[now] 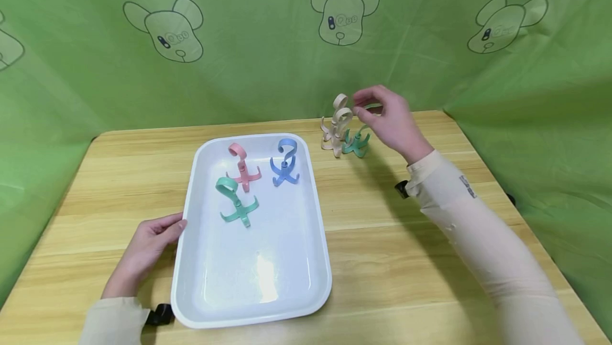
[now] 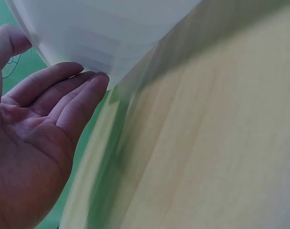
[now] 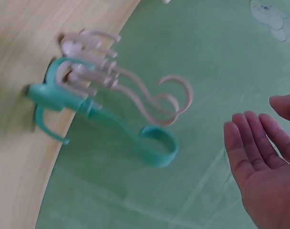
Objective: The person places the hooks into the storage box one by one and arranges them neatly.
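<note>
My left hand [image 1: 152,241] holds the white tray [image 1: 321,260] by its left side, thumb at the rim and fingers against the outer wall in the left wrist view. Inside the tray stand a pink hook [image 1: 245,175], a blue hook [image 1: 285,170] and a green hook [image 1: 240,211], each plastic with a curled top and several upturned prongs. My right hand [image 1: 389,116] hovers beside another green hook [image 1: 356,144] and two beige hooks [image 1: 336,145] at the table's back edge. In the right wrist view its fingers [image 3: 238,148] are extended, apart from the green hook [image 3: 161,155].
The wooden table [image 1: 397,260] carries the tray left of centre. A green curtain [image 1: 258,68] with bear-head drawings hangs close behind the table's back edge and along both sides.
</note>
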`<state>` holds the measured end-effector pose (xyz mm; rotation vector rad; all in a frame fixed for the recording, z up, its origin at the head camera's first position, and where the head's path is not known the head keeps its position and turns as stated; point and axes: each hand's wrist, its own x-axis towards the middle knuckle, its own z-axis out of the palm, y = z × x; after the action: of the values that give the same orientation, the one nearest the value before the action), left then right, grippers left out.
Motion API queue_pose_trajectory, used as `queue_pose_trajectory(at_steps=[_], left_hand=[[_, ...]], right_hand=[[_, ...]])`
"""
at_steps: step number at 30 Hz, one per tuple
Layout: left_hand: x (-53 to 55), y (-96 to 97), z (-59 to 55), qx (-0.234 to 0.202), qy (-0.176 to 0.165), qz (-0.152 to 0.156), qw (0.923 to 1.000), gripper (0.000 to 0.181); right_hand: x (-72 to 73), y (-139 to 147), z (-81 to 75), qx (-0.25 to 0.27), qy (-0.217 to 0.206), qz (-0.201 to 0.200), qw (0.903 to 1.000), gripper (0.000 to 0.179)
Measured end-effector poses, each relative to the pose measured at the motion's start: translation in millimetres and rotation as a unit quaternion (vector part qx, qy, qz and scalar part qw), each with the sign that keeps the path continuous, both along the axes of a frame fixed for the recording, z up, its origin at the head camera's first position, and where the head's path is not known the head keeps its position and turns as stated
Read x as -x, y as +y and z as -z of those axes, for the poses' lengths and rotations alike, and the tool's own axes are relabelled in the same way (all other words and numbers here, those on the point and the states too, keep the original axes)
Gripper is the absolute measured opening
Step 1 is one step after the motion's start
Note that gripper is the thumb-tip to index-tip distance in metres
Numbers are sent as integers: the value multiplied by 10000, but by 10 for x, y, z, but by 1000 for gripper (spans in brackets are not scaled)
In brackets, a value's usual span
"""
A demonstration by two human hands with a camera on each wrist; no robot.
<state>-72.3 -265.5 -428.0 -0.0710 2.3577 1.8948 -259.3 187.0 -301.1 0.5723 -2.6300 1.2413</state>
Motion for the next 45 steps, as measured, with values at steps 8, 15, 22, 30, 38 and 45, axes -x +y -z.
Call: queue_pose_trajectory(at_steps=[8,15,22,30,38,45], left_hand=[[-20,3,9,-37,9,51,10000,42],[-5,-6,-23,10,-55,65,10000,43],[11,-12,-45,141,-161,64,9998,44],[22,-16,-33,154,-157,72,9997,45],[14,-30,-16,198,-115,99,9997,44],[18,-19,-17,214,-108,65,9997,45]], right_hand=[[108,177,87,-24,-119,254,9996,33],[165,264,126,-35,-141,417,9990,36],[207,343,208,-122,-521,550,9971,44],[291,455,359,-357,-750,651,9944,47],[339,492,510,-336,-675,637,9951,44],[341,502,549,-236,-588,644,9959,40]])
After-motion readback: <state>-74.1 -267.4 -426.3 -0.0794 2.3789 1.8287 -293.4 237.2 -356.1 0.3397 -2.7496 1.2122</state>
